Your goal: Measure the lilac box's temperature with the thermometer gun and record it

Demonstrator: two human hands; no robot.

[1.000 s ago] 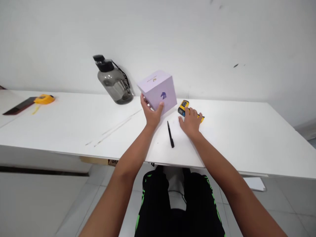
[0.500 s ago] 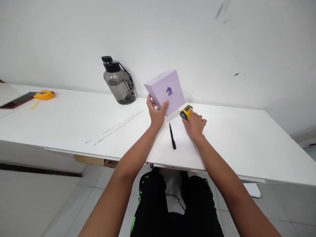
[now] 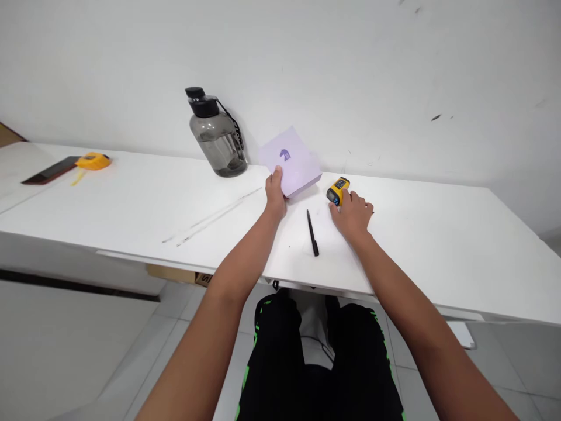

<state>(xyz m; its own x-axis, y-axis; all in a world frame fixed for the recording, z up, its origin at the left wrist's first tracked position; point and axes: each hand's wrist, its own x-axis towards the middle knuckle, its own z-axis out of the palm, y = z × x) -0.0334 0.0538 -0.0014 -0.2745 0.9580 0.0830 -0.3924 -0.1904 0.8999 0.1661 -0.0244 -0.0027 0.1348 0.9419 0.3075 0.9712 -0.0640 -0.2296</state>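
My left hand [image 3: 276,193] grips a lilac box [image 3: 302,166] by its left side, thumb on the face with a dark purple horse-head logo. The box is tilted, and its underside and my other fingers are hidden. On the right, a yellow and black laser distance meter [image 3: 338,190] lies on the white table [image 3: 429,245]. My right hand [image 3: 354,215] rests there with its thumb and index finger around the meter's near end. Between my forearms lies a black pen [image 3: 312,233], touched by neither hand.
A grey see-through water bottle [image 3: 219,143] with a black lid stands against the wall, left of the box. Farther left are an orange tape measure [image 3: 93,161] and a dark flat piece [image 3: 50,171]. Under the table's front edge shows a cardboard box [image 3: 170,273].
My left hand has turned and tipped the box, so the logo face now points more upward and the box sits lower. My right hand stays at the meter. The camera view has shifted slightly.
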